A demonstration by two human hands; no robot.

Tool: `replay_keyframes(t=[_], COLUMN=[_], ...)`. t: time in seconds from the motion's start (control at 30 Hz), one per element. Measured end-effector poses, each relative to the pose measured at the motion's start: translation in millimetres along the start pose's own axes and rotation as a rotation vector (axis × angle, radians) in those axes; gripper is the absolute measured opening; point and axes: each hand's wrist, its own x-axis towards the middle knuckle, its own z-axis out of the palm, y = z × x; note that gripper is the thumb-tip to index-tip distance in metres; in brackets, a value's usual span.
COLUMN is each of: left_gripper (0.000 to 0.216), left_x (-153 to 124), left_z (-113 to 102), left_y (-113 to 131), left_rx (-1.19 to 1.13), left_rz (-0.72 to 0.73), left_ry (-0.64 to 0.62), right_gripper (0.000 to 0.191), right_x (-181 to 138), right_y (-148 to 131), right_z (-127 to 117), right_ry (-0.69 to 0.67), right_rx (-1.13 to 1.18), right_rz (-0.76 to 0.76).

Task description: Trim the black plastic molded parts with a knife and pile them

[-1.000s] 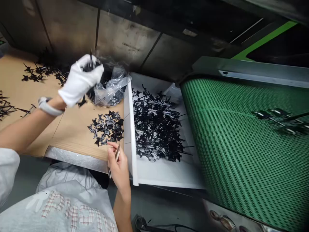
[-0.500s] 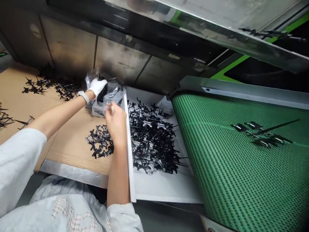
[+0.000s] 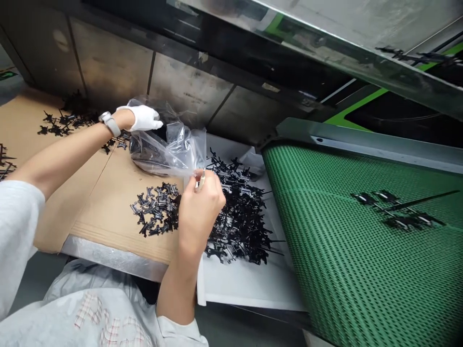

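My left hand (image 3: 144,118), in a white glove, reaches over the mouth of a clear plastic bag (image 3: 168,152). Its fingers stretch out to the right, with a slight gap at the thumb; whether they touch the film is hard to tell. Dark contents show inside the bag. My bare right hand (image 3: 200,207) is closed at the bag's near right corner, pinching the film. A small tool with a pale handle (image 3: 202,180) sticks up from the same fingers; its kind is unclear. Left of this hand lies a pile of small black plastic clips (image 3: 157,207) on cardboard.
A white tray (image 3: 249,289) to the right holds a heap of black moulded parts (image 3: 242,217). Beyond it runs a green conveyor belt (image 3: 343,260) carrying a black sprue (image 3: 401,209). More black parts (image 3: 60,123) lie on the cardboard (image 3: 104,193). A metal panel stands behind.
My right hand has moved right, drawing the bag's corner out over the tray edge. My left hand has shifted slightly up and left, its fingers straighter. The bag is spread wider.
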Motion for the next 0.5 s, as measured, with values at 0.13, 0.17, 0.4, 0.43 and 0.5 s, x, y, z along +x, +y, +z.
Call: replay_keyframes(t=[0.13,0.17,0.4,0.43,0.5], left_gripper=[0.047,0.049,0.09,0.101,0.113], left_x=[-66,-90,-227,-228,-216], left_z=[-11,-9,109,127,154], left_y=[26,30,28,31,41], left_rx=[0.007,-0.008,0.069,0.096,0.101], left_rz=[0.078,0.099,0.528,0.522,0.497], left_ry=[0.215,0.338,0.041,-0.064,-0.142], right_gripper=[0.019,0.022,0.03,0.031,0.032], right_x=[-9,-15,-77,-84,-94], right_y=[-6,-8,-8,-6,-3], right_z=[-11,-15,-38,-40,-43], right_ry=[-0.053,-0.059,-0.21,-0.207,-0.178], right_rx=[0.123,0.191,0.63,0.643,0.648], right_rz=[0.094,0.145,0.449,0.466,0.493])
